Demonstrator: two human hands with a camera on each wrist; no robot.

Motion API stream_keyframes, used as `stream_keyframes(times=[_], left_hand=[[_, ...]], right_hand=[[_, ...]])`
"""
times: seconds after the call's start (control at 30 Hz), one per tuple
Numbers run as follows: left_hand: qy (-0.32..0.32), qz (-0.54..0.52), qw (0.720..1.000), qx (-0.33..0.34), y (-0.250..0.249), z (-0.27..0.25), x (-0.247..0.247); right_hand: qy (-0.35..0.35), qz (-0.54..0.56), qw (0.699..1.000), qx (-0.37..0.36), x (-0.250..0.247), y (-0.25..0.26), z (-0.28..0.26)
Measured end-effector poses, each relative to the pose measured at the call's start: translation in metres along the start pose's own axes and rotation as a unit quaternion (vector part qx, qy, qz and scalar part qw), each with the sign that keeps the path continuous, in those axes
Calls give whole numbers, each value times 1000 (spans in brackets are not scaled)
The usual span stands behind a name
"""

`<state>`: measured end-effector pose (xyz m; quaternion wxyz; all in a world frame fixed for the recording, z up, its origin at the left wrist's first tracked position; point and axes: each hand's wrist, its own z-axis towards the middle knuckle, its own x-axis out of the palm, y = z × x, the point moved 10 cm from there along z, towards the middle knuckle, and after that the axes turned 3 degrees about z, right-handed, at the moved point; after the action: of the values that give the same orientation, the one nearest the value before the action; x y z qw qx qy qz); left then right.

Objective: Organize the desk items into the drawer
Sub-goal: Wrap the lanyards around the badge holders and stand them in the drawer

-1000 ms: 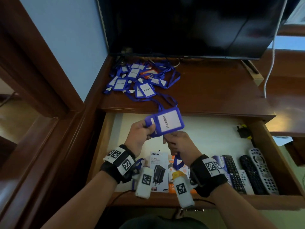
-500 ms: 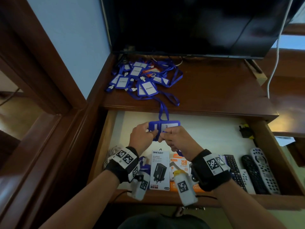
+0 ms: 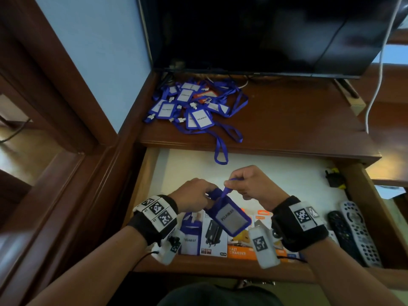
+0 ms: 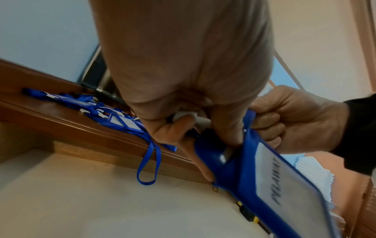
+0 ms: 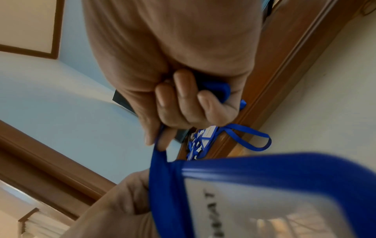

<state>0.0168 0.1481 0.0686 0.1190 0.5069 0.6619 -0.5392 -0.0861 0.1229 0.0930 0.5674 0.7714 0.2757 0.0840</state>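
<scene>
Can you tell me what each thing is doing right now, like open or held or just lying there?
Drawer: pulled open.
Badge holder: held above the drawer, tilted.
Lanyard strap: pinched by the right hand.
Left hand: grips the badge holder's top.
Badge pile: lying tangled on the desk.
Remotes: lying in the drawer.
TV: screen dark.

Head view looked forward and down from above the open drawer (image 3: 220, 267), worktop (image 3: 287, 120) beyond. Left wrist view sat very near, under the left hand (image 4: 189, 67), facing far-right. Right wrist view sat equally near, under the right hand (image 5: 173, 64), facing far-left. All three shared the badge holder (image 3: 229, 217).
</scene>
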Motion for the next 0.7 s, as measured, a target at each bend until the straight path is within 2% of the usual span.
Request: stream_keyframes(times=[0.1, 0.2, 0.3, 0.4, 0.5, 0.6, 0.7], left_hand=[[5, -90, 996, 22, -9, 0, -6], [-25, -212, 976, 38, -16, 2, -18], [-89, -301, 948, 50, -22, 3, -31], [-173, -344, 922, 45, -22, 4, -45], [-226, -380, 896, 38, -28, 5, -52], [-279, -409, 868, 22, -30, 3, -56], [-317, -461, 829, -6, -19, 0, -54]], right_hand=[[9, 21, 1000, -8, -6, 1, 1], [7, 51, 998, -20, -13, 2, 4], [10, 98, 994, -38, -19, 2, 11], [14, 179, 982, -56, -26, 1, 19], [29, 239, 967, -81, -32, 0, 26], [11, 210, 975, -66, -40, -9, 34], [58, 235, 968, -58, -25, -9, 40]])
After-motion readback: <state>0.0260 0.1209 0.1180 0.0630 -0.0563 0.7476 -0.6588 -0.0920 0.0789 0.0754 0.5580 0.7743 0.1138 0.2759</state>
